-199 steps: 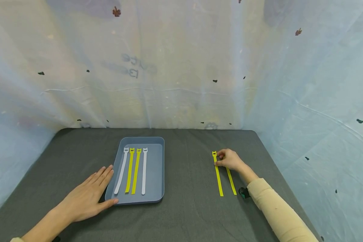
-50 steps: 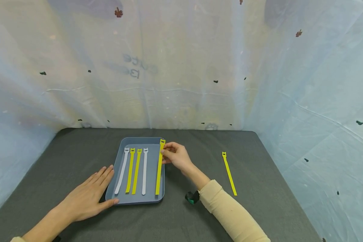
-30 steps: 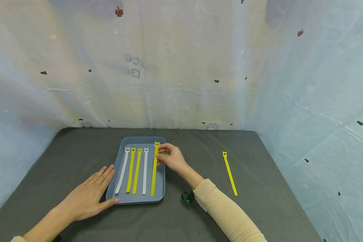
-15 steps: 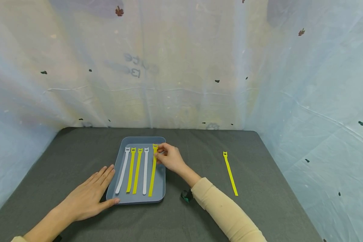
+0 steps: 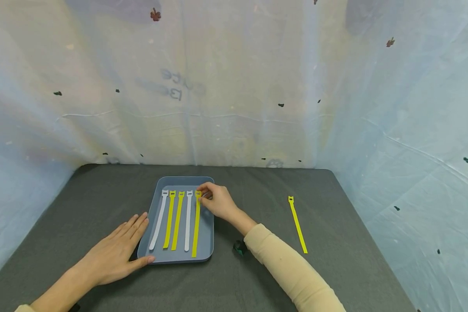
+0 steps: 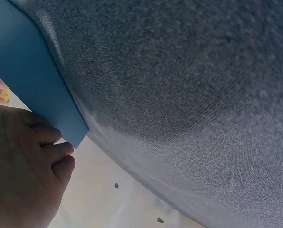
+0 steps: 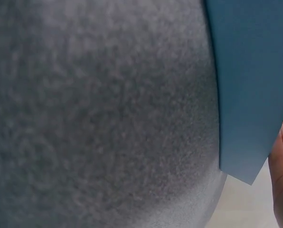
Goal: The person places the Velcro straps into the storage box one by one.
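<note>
A blue-grey tray [image 5: 206,234] holds a row of hook-and-loop cable ties: a white cable tie [image 5: 158,223] at the left, two yellow ones [image 5: 169,221], then another white cable tie [image 5: 188,223]. At the row's right end lies a further yellow cable tie [image 5: 196,229], its slotted head pinched by the thumb and fingers of my right hand [image 5: 220,203]. My left hand [image 5: 115,253] rests with straight fingers along the tray's left edge, thumb at the near left corner. Both wrist views show mainly the tray's outer wall [image 6: 42,76] and part of each hand.
One loose yellow cable tie [image 5: 298,227] lies on the dark grey cloth-covered table [image 5: 253,277], right of the tray. A pale sheet [image 5: 234,86] with small dark marks hangs behind the table and along both sides.
My right hand has carried one yellow cable tie from the table at the right into the tray, then shifted it left and laid it beside the white one. The left hand stays put.
</note>
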Available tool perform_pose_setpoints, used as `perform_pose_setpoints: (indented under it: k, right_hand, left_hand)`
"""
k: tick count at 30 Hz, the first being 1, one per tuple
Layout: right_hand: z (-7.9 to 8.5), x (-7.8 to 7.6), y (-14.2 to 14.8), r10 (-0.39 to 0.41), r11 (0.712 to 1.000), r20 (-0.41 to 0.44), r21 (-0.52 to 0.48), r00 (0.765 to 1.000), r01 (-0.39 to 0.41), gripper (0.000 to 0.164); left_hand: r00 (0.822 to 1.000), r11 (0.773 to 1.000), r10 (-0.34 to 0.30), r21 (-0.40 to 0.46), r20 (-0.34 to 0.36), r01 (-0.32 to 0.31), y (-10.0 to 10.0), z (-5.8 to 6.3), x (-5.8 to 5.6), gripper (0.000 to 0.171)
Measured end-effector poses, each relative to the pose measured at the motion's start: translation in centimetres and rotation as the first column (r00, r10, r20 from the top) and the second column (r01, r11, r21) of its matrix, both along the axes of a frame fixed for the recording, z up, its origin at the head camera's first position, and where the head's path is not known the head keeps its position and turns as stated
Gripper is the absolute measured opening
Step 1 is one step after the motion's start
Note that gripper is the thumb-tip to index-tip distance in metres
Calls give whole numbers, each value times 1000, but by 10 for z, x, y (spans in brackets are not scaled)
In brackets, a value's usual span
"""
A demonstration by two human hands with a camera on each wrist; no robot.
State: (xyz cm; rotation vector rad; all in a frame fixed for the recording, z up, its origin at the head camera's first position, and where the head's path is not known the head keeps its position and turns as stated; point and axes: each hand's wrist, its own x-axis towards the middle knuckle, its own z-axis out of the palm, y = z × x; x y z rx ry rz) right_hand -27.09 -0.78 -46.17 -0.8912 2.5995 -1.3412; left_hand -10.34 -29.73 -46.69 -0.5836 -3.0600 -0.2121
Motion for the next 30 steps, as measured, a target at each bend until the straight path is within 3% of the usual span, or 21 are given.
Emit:
perform_pose_setpoints:
  k: [10,20,25,30]
  right_hand:
    - [-5,-11,-4,35,996,-83,85,996,-28,22]
    - [-9,-22,-12,9,973,-176,230,984,32,18]
    - [-11,-28,-18,-8,960,-246,268,969,76,13]
    - [-13,-30,-21,-38,951,-255,289,966,114,11]
  left_hand:
    - [1000,1000,-4,-5,-4,4,0,0,0,104]
    - [1000,1000,-6,-5,-6,6,-1,-1,-1,104]
    - [1000,1000,-5,-6,-4,5,-1,0,-1,104]
    - [1000,1000,-7,-11,-1,7,-2,-2,-2,105]
